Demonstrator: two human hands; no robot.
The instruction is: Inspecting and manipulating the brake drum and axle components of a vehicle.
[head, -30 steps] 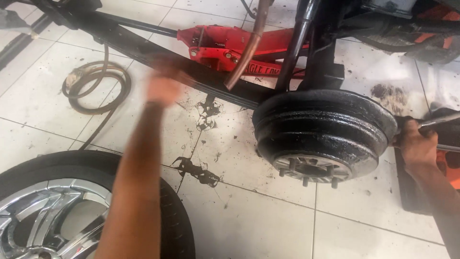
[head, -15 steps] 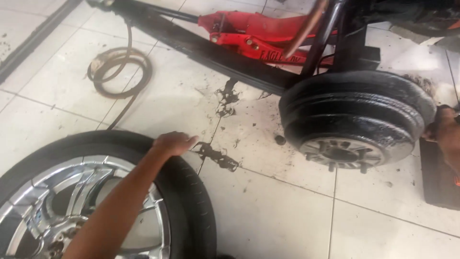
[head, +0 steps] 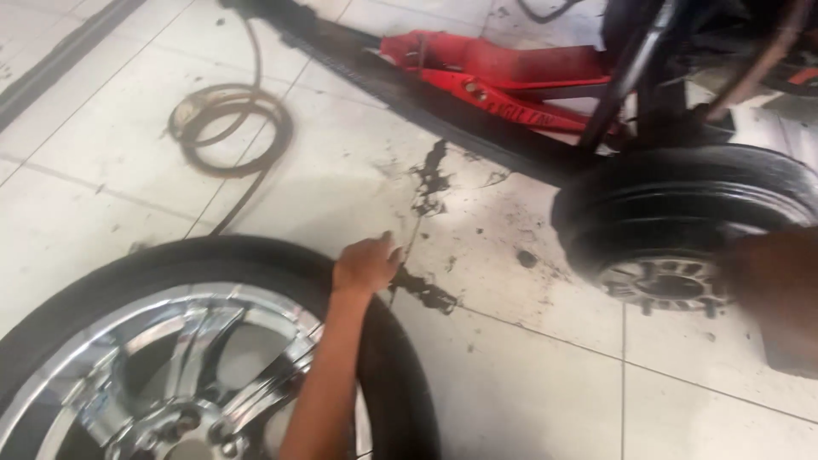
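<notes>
A black tyre (head: 111,285) on a chrome spoked rim (head: 162,375) lies at the lower left. My left hand (head: 366,264) reaches over it, with the fingers curled over the tyre's far edge. A dark brake drum (head: 673,204) with its studs showing hangs at the right, under the raised car. My right hand (head: 771,273) is a blurred shape in front of the drum's right side. Whether it holds anything cannot be made out.
A red floor jack (head: 511,72) sits at the top under the car, behind a long black bar (head: 443,111). A coiled brown hose (head: 226,128) lies at the upper left. Dark grease stains (head: 426,179) mark the white tiled floor (head: 528,383).
My left hand came down from the air onto the tyre and took hold of its far edge. The view swung left and lower, so the drum sits further right.
</notes>
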